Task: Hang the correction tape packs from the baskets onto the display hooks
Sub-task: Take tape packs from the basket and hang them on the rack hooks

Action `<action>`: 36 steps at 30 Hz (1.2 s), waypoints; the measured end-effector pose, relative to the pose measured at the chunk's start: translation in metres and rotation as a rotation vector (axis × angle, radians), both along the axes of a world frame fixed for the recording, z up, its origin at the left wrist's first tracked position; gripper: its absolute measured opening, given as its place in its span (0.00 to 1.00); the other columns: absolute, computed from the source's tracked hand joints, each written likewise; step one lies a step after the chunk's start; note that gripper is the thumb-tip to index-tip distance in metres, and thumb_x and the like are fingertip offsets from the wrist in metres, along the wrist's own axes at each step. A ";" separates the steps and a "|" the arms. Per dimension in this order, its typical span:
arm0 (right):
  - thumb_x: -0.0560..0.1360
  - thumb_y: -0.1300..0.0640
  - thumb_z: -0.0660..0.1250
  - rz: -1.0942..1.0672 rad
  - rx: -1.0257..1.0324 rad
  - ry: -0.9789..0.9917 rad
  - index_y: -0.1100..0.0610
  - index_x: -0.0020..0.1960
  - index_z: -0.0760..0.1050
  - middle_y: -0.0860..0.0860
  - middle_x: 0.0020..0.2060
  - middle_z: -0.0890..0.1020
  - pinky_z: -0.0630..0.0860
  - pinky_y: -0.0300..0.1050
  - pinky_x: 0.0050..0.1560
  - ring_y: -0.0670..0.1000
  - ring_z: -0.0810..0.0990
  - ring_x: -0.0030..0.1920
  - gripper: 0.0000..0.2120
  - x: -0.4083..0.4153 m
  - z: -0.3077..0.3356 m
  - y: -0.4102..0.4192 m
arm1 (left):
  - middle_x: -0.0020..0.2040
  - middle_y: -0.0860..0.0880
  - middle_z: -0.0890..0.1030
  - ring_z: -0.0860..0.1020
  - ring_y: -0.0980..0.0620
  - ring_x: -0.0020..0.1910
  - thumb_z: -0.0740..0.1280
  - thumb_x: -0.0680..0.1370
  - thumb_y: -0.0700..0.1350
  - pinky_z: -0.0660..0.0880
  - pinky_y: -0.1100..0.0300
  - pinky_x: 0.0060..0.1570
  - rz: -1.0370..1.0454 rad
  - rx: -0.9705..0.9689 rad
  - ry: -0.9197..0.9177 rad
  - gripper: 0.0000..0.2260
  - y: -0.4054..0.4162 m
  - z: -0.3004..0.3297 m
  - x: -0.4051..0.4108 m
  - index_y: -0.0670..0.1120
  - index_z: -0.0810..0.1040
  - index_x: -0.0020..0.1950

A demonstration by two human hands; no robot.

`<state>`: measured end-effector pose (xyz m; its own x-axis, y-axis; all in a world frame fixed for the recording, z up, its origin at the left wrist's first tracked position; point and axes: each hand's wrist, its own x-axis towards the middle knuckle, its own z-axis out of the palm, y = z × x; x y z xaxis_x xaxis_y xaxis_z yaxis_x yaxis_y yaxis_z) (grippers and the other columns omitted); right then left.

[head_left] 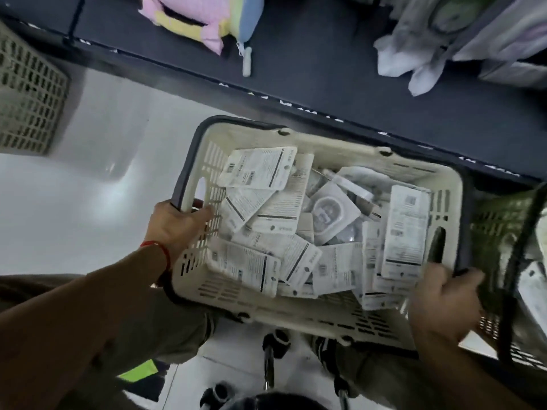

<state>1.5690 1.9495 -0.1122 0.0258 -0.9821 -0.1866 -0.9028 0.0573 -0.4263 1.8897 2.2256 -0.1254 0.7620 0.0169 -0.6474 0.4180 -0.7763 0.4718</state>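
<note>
A cream plastic basket (322, 316) with a dark rim sits in front of me, over my knees. It is full of several white correction tape packs (257, 170), most lying printed back up. My left hand (174, 226) grips the basket's left end at the handle cut-out, thumb inside. My right hand (441, 303) grips the right end, fingers curled over the dark rim. No display hooks are in view.
A dark shelf (310, 72) runs diagonally behind the basket, with plush toys (207, 19) and grey soft items (429, 48) on it. A beige basket (26, 93) stands at far left. A green basket (500, 232) sits at right. The white floor (74, 196) lies to the left.
</note>
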 end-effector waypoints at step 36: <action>0.67 0.62 0.77 0.906 0.170 -0.166 0.50 0.48 0.85 0.49 0.39 0.85 0.74 0.36 0.35 0.39 0.78 0.34 0.12 0.076 0.112 -0.047 | 0.86 0.49 0.51 0.45 0.46 0.85 0.82 0.67 0.61 0.47 0.43 0.83 -1.283 -0.398 -0.675 0.58 -0.181 0.088 -0.074 0.54 0.50 0.86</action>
